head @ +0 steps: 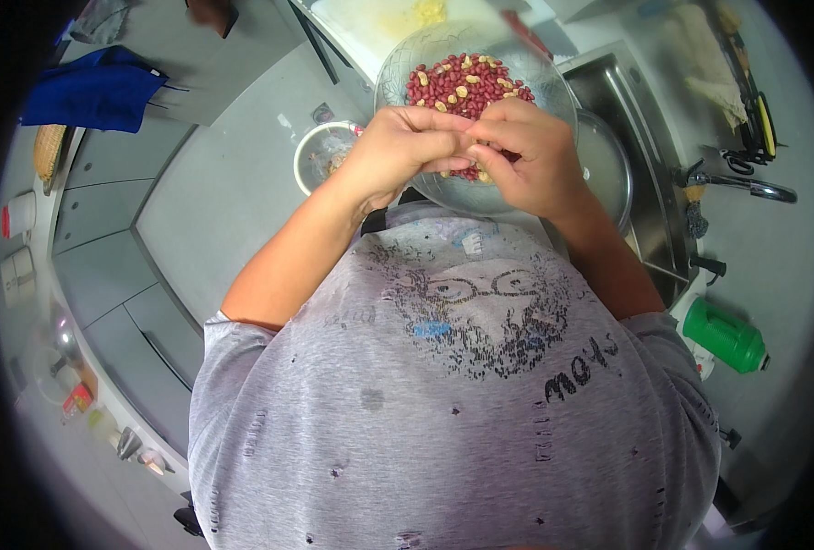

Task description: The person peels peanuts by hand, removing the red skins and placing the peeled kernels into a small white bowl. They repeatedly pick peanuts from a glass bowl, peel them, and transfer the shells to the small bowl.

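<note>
A large clear glass bowl (396,75) sits close in front of my body, beneath both hands. Red-skinned shelled peanuts (441,86) fill its middle, with several tan peanut pods (462,91) scattered among them. Over the bowl's near half, my left hand (420,141) and my right hand (530,155) meet fingertip to fingertip. Thumbs and forefingers pinch a small thing that looks like a peanut, mostly hidden by the fingers. To the left of the bowl, a white bin (301,161) with a plastic liner holds light scraps, partly covered by my left forearm.
Yellow chopped food (431,10) lies on a white cutting board (359,24) beyond the bowl. On the right are a steel sink (647,137), a round metal vessel (609,172), a faucet (743,184) and a green bottle (723,335). Grey cabinets (121,161) line the left.
</note>
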A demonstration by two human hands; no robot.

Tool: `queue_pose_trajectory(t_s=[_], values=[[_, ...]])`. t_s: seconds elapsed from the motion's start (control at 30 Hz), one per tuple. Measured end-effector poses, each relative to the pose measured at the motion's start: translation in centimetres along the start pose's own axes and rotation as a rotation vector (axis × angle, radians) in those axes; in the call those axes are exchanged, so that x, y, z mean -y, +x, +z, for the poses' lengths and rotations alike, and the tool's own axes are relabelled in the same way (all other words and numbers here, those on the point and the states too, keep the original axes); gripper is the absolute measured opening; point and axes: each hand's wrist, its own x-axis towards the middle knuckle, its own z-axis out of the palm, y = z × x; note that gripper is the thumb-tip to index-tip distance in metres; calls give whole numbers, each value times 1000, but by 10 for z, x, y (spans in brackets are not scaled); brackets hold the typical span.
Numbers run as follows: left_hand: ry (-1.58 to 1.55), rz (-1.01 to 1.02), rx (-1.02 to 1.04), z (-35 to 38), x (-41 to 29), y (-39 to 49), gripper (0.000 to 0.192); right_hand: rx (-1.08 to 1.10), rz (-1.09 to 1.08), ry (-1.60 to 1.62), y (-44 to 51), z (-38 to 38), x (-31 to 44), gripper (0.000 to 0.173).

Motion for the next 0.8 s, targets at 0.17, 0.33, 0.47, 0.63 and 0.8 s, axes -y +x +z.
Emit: queue_pose_trajectory(t_s=[0.17,0.33,0.47,0.63,0.8], values=[[-85,-37,31,0,1,1,26,-4,14,-6,-2,-2,-1,22],[-38,-54,4,3,1,1,28,1,30,-23,-3,-3,0,20],[-52,-51,-19,6,3,3,23,1,18,-56,-6,-2,-1,16],[-17,-98,-100,10,7,7,21,54,19,-64,-10,0,-8,10],[-9,-147,-128,10,7,9,20,96,42,-29,-13,1,-17,8]])
